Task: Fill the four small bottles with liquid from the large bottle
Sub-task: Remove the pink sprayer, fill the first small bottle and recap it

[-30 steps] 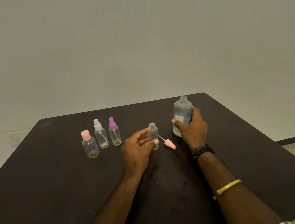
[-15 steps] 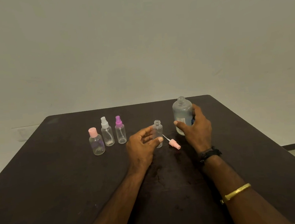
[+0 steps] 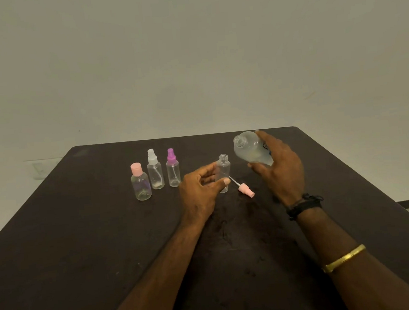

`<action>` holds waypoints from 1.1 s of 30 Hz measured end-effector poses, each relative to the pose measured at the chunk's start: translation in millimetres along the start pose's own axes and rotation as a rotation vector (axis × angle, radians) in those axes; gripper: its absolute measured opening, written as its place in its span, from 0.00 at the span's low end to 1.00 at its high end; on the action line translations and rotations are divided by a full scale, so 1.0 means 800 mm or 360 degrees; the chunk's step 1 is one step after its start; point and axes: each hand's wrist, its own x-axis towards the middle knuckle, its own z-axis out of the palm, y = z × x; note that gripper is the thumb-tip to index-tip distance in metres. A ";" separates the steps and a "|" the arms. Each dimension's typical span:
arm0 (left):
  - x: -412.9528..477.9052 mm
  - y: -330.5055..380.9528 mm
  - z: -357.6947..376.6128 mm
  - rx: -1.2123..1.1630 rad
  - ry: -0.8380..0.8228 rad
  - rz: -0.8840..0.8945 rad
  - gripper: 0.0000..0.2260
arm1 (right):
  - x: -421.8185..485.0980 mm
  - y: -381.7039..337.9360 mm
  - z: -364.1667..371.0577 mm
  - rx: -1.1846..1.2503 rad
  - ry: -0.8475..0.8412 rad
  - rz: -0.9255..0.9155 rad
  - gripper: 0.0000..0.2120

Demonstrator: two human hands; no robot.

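Note:
My right hand (image 3: 281, 170) grips the large clear bottle (image 3: 249, 151), lifted off the table and tilted left, its open mouth pointing toward the uncapped small bottle (image 3: 223, 170). My left hand (image 3: 202, 189) holds that small bottle upright on the table between thumb and fingers. Its pink spray cap (image 3: 246, 190) with the dip tube lies on the table just to the right. Three more small bottles stand in a row at the left: one with a pink cap (image 3: 141, 184), one with a white sprayer (image 3: 155, 172), one with a purple sprayer (image 3: 173, 169).
The dark table (image 3: 83, 250) ends at a back edge close behind the bottles, with a plain wall beyond. A strip of floor shows past the table's right edge.
My right hand has lifted the large bottle from the table and tipped it leftward toward the open small bottle. My left hand stays on the small bottle.

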 end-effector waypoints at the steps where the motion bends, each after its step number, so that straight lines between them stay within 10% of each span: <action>1: -0.001 0.001 0.000 0.0006 0.0001 0.0006 0.23 | 0.000 0.000 -0.001 -0.0028 -0.0006 -0.0032 0.34; 33: -0.001 -0.007 -0.001 0.0035 -0.0086 0.0049 0.22 | 0.006 0.017 -0.004 -0.0366 0.0102 -0.0404 0.31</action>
